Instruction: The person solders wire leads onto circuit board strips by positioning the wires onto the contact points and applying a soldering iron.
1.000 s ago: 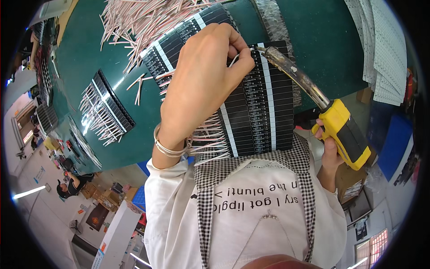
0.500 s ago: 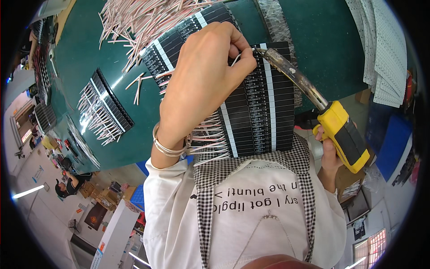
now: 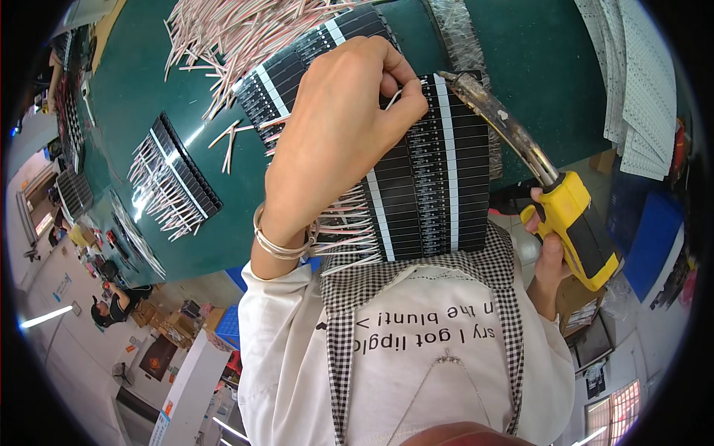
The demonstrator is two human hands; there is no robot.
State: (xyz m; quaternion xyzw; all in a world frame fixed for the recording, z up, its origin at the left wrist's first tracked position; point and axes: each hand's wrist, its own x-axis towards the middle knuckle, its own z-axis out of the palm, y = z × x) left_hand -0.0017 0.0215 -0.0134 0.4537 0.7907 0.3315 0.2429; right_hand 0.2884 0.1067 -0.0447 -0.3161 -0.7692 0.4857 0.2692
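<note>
My left hand [image 3: 342, 130] pinches a thin pale wire [image 3: 393, 98] between thumb and forefinger, over the far edge of a panel of black circuit strips [image 3: 428, 201]. My fingertips hide the wire's end. Several white and pink wires [image 3: 349, 223] stick out along the panel's left side. At the right, my right hand [image 3: 548, 256] grips the handle of a yellow and black soldering gun [image 3: 571, 215]. Its metal barrel slants up to the left, and the tip is near the panel's far edge, slightly right of my left fingertips.
Loose pink and white wires [image 3: 223, 44] are heaped at the far left, beside another black strip panel [image 3: 312, 46]. A smaller wired panel [image 3: 182, 167] lies on the green table [image 3: 535, 74]. White perforated sheets [image 3: 643, 97] hang at the right. A person [image 3: 113, 308] is in the background.
The soldering gun has shifted right, and its tip has drawn away from my left fingertips. My left hand has hardly moved and still pinches the wire.
</note>
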